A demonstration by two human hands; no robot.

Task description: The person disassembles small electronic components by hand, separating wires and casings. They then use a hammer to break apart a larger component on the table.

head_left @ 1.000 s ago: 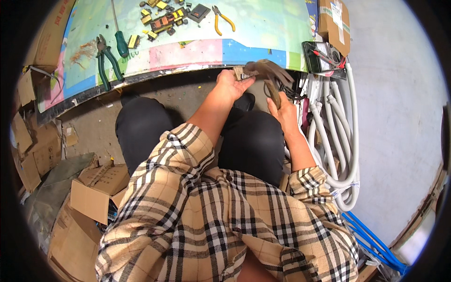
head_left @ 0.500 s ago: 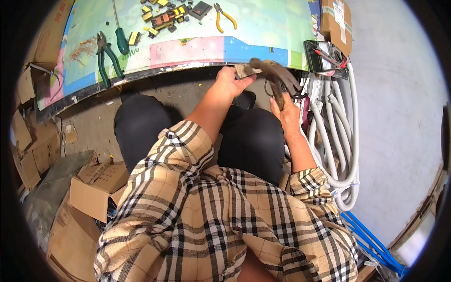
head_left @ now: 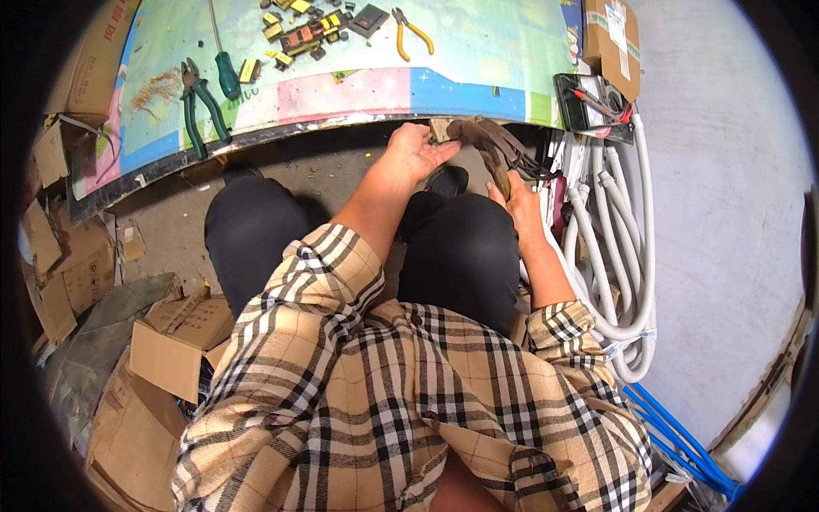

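With my right hand (head_left: 519, 205) closed round its wooden handle, a worn claw hammer (head_left: 483, 138) is held just below the table's near edge. The hammer's head sits right beside a small greyish-brown block (head_left: 439, 130), and I cannot tell whether they touch. My left hand (head_left: 413, 154) is closed on that block from its left side; part of the block is hidden by the fingers and the hammer. Both hands are above and beyond my right knee.
On the table (head_left: 213, 154) lie green-handled pliers (head_left: 203, 107), a screwdriver (head_left: 225, 72), yellow-handled cutters (head_left: 411, 36) and several small yellow-and-black parts (head_left: 311, 32). A meter with leads (head_left: 593, 104) is at the right corner. White hoses (head_left: 627, 230) hang right; cardboard boxes (head_left: 175, 350) stand left.
The hammer's head has come down and slightly left, closer to the block. My left hand stays in nearly the same place, holding the block.
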